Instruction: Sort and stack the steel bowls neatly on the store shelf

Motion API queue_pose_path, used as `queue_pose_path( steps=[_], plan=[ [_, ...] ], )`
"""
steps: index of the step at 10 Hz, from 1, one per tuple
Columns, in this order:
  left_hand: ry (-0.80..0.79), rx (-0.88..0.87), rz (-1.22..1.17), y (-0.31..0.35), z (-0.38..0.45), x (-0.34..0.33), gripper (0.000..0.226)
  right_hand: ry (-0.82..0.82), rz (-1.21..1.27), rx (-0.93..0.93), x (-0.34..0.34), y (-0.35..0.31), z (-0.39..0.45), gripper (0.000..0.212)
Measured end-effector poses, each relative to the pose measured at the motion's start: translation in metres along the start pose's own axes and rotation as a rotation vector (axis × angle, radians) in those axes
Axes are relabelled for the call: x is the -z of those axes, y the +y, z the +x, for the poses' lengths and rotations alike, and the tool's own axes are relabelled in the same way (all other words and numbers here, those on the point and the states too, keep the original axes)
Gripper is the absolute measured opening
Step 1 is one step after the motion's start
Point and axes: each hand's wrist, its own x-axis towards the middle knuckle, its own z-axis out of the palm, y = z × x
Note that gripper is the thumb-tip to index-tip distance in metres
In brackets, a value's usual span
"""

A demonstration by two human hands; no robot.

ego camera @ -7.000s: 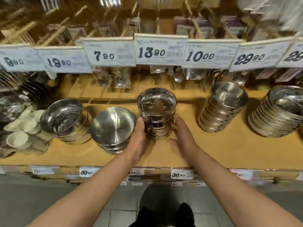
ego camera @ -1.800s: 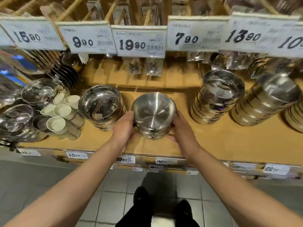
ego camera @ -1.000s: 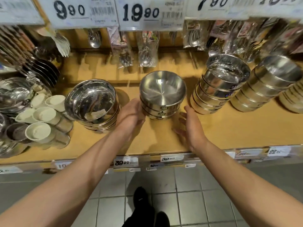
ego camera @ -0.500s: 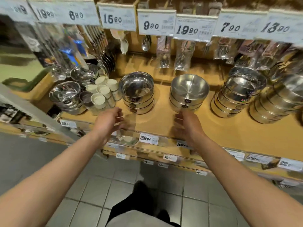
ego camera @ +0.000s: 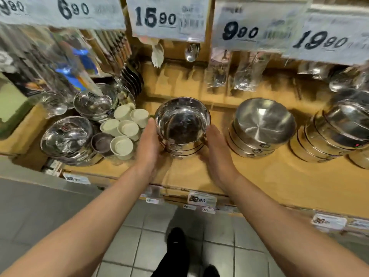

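Both hands, left hand [ego camera: 148,143] and right hand [ego camera: 216,154], cup the stack of bowls [ego camera: 182,127] between them, palms pressed flat to square it up.

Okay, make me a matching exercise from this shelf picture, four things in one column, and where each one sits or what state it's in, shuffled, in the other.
Things
1. shiny bowl stack
2. brushed bowl stack
3. pale cups
4. spoon

Places or states
A. hangs under the price cards
B. clustered left of both hands
C. between the left hand and right hand
D. stands untouched right of the hands

Pairs: 1-C, 2-D, 3-B, 4-A
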Motion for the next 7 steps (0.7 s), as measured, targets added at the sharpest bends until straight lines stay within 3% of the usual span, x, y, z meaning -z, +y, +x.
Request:
queue_pose_path(
  steps=[2,5,7],
  plan=[
    [-0.122,0.042,-0.054,0.011,0.034,-0.007,0.028,0.048,-0.048,0.106,-0.002,-0.017,0.023,0.037],
    [-0.122,0.019,0.026,0.009,0.047,-0.002,0.035,-0.006,-0.03,0.119,-0.003,-0.023,0.026,0.029],
    [-0.069,-0.035,0.002,0.016,0.035,0.015,0.021,0.045,-0.018,0.086,0.009,-0.021,0.011,0.025]
  ],
)
